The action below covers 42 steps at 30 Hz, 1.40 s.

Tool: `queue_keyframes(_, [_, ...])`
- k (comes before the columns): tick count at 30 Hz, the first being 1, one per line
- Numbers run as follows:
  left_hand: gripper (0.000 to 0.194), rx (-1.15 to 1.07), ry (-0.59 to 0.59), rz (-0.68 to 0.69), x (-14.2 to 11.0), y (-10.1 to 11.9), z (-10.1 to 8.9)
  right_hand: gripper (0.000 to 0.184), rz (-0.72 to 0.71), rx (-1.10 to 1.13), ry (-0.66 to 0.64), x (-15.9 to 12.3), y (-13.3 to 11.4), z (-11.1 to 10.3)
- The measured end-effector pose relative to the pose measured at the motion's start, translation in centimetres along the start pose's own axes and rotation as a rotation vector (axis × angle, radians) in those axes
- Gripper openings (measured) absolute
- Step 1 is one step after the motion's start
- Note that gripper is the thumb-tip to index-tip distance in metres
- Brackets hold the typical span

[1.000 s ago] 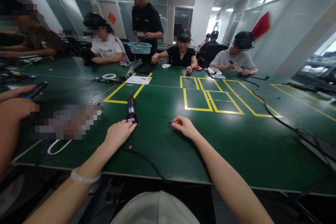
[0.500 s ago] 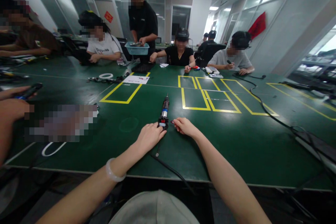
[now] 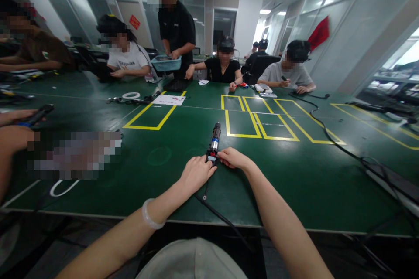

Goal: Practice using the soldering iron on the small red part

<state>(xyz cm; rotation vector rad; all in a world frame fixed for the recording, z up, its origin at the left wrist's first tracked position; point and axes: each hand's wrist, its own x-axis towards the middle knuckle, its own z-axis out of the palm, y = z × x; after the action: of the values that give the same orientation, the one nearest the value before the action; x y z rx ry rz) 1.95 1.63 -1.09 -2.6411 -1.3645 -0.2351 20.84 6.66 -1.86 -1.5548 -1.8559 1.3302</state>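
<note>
Nearest, the left hand (image 3: 198, 175) has its grip closed on the rear end of a dark cylindrical tool (image 3: 214, 139) with a silver and blue band, its tip pointing away from that grip. The right hand (image 3: 233, 158) is just beside the tool's right side, fingertips drawn together; whether its grip holds anything is too small to tell. Below the left grip, a black cable (image 3: 222, 218) runs over the edge of the green bench (image 3: 288, 192). Beyond both grips lie yellow tape outlines (image 3: 244, 136); farther off, a person holds a blue basket (image 3: 166, 64).
</note>
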Motion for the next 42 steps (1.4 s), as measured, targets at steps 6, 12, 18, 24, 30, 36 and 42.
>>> queue_keyframes(6, [0.038,-0.005,0.020,0.002,-0.1,0.1,-0.1,0.035,0.004,-0.117,0.077,0.3,0.5,0.2])
queue_keyframes(12, [0.037,-0.001,0.027,0.001,-0.1,0.1,-0.2,0.038,-0.109,-0.329,0.227,0.6,0.7,0.4])
queue_keyframes(18, [0.037,-0.009,0.035,-0.004,-0.1,0.0,-0.1,0.035,-0.167,-0.397,0.246,0.4,0.1,0.6])
queue_keyframes(24, [0.043,-0.055,0.031,-0.015,-0.3,0.0,-0.6,0.026,-0.138,-0.327,0.213,-0.1,-0.1,0.4])
queue_keyframes(30, [0.049,-0.221,-0.021,-0.158,0.1,-1.3,-0.8,0.024,-0.142,-0.266,0.216,0.2,0.4,0.6])
queue_keyframes(36, [0.044,-0.314,0.000,-0.290,0.8,-2.3,-1.0,0.024,-0.145,-0.168,0.190,0.2,0.3,0.8])
queue_keyframes(42, [0.057,-0.322,-0.123,-0.127,3.6,-2.0,-1.4,0.023,-0.169,-0.034,0.124,0.0,0.3,0.6])
